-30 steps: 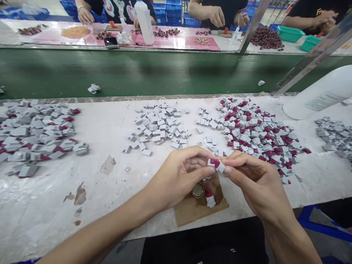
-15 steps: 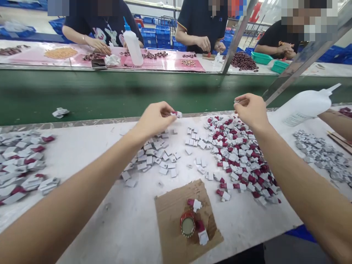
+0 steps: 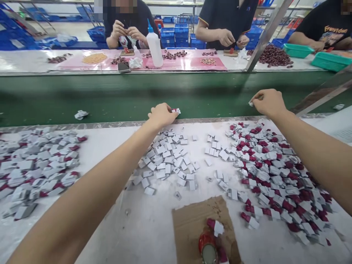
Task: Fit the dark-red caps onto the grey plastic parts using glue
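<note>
My left hand [image 3: 162, 116] is closed in a pinch on a small white-and-maroon plastic part [image 3: 176, 111], over the near edge of the green belt. Farther right, my right hand [image 3: 268, 102] pinches a small white plastic piece [image 3: 250, 103] above the belt. Below my left hand lies a loose heap of white plastic pieces [image 3: 167, 157]. A larger pile of white-and-maroon parts [image 3: 277, 176] spreads under my right forearm. On the table in front of me, a cardboard piece [image 3: 187, 227] carries a red bottle cap [image 3: 208, 247] and white-and-maroon parts.
Another heap of white-and-maroon parts [image 3: 41, 157] covers the table's left. Across the green belt [image 3: 165, 91], several people work at a far table with a white squeeze bottle [image 3: 154, 47] and green trays [image 3: 298, 50]. A metal post [image 3: 266, 36] rises at right.
The view has swung left, so the scene sits farther right. Against the belt, my left hand has shifted left, still holding its part. The co-worker at far left has raised both hands.
</note>
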Available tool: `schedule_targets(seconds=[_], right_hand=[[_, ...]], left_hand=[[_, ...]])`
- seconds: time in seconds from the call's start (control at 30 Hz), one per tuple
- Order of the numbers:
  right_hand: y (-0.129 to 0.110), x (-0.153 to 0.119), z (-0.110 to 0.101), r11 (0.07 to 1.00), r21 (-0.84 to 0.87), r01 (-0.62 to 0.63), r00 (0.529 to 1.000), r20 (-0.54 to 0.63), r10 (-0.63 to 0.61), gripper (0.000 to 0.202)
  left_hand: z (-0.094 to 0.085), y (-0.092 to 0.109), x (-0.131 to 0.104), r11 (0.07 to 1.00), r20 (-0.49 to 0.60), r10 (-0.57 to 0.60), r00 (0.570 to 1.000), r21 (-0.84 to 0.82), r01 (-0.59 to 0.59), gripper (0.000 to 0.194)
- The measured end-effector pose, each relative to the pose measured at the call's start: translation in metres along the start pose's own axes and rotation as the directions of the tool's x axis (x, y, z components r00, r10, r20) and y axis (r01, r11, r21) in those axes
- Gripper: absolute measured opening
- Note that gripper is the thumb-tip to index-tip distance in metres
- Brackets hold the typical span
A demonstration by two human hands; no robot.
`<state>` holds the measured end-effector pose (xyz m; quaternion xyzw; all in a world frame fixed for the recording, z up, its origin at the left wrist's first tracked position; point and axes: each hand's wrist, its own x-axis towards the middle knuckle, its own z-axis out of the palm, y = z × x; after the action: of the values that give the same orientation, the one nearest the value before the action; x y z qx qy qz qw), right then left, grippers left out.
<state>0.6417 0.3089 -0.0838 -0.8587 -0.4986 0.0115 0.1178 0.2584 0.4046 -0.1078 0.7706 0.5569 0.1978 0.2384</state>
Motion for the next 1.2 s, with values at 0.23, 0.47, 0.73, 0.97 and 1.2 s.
schedule_targets(seconds=[0.23,0.47,0.73,0.97,1.2], right_hand=[[-0.035,-0.056,-0.023,0.985,0.141,0.103,0.994,-0.057,-0.096,0.007],[-0.058,-0.199,-0.044,0.709,0.661,0.244,0.956,-0.044,-0.289,0.01],[-0.044,-0.307,-0.031,0.205,0.964,-0.169,0.972,0.198,-0.129,0.027],[-0.044,-0.344,-0.026,-0.064,0.963,-0.263,0.956,0.252,-0.147,0.016],[-0.036,-0.38,-0.017,0.133,0.974,-0.184,0.955,0.209,-0.209,0.005]], left_hand=[[-0.011,0.057,-0.09,0.969,0.13,0.194,0.972,0.126,-0.21,0.036],[0.027,0.074,-0.161,0.895,0.32,0.354,0.879,0.155,-0.417,0.02],[0.012,0.086,-0.175,0.942,0.305,0.334,0.892,-0.13,-0.308,0.014],[-0.018,0.08,-0.23,0.684,0.523,0.277,0.806,-0.697,0.217,0.028],[-0.02,0.046,-0.271,0.872,0.363,0.122,0.924,-0.484,0.075,0.022]])
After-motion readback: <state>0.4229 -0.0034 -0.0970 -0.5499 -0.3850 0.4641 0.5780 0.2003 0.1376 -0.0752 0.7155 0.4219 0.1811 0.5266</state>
